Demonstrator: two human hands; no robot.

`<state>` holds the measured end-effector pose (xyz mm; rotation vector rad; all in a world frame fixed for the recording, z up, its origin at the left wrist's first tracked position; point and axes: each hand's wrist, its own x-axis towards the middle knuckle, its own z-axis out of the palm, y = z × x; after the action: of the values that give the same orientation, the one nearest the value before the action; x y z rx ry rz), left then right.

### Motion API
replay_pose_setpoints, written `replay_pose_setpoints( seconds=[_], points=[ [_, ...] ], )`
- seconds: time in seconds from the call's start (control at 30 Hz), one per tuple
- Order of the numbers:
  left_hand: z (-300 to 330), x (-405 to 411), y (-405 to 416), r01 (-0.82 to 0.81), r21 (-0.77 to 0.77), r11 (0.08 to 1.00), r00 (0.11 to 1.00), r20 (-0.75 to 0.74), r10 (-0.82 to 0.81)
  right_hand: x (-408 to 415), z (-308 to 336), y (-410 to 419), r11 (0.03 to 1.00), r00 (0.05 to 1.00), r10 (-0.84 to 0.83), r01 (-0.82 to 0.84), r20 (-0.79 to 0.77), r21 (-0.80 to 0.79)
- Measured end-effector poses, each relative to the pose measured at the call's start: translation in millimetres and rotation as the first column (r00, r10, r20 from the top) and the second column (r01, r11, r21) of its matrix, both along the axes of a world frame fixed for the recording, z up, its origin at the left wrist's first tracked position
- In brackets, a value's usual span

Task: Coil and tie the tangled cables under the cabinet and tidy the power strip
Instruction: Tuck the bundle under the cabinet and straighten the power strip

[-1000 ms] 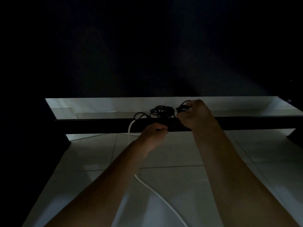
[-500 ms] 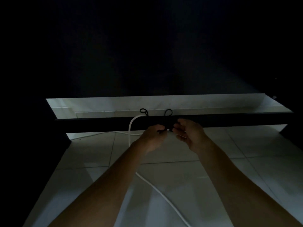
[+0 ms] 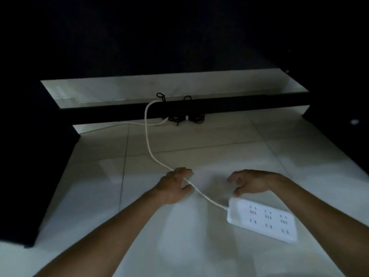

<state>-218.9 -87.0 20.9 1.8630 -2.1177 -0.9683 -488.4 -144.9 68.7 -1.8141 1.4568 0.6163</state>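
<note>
A white power strip (image 3: 263, 218) lies flat on the pale tiled floor at the lower right. Its white cord (image 3: 148, 144) runs up and left to the dark cabinet rail (image 3: 249, 107). My left hand (image 3: 174, 185) holds this cord between fingers and thumb, a short way from the strip. My right hand (image 3: 252, 182) hovers just above the strip's near end with fingers loosely curled and holds nothing. A black cable bundle (image 3: 180, 114) hangs tied at the rail's middle, with small loops showing above it.
Above the rail the cabinet is dark. A dark block (image 3: 30, 176) stands at the left edge of the floor. A second stretch of white cord (image 3: 111, 125) runs left along the floor beneath the rail. Pale floor tiles (image 3: 219, 148) spread between the rail and my hands.
Both hands have let go of the black bundle at the rail and drawn back toward me. The left hand now holds the white cord, and the power strip has come into view.
</note>
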Motion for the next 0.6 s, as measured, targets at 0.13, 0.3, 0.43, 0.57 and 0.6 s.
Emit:
replay_pose_setpoints(
  seconds=[0.13,0.3,0.43,0.57,0.6],
  points=[
    [-6.2,-29.9,18.8,0.064,0.035,0.997,0.998,0.011,-0.065,-38.7,-9.8,37.3,0.996,0.978,0.090,-0.085,-0.188,0.034],
    [-12.5,-55.6,33.6,0.095,0.111,0.989,0.992,0.074,-0.104,-65.9,-27.9,57.1,0.990,0.969,0.090,-0.113,-0.230,-0.087],
    [-19.2,-65.7,50.2,0.095,0.143,0.985,0.982,0.150,-0.116,-58.6,-25.6,68.5,0.986,0.974,0.067,-0.098,-0.215,-0.137],
    [-20.0,-54.4,59.7,0.076,0.094,0.993,0.964,0.248,-0.097,-31.9,-29.2,72.8,0.960,0.978,0.063,-0.115,-0.201,-0.256],
    [-20.6,-48.9,61.3,0.063,0.083,0.995,0.962,0.261,-0.083,-21.5,-29.9,73.4,0.949,0.976,0.073,-0.131,-0.204,-0.287]
  ],
)
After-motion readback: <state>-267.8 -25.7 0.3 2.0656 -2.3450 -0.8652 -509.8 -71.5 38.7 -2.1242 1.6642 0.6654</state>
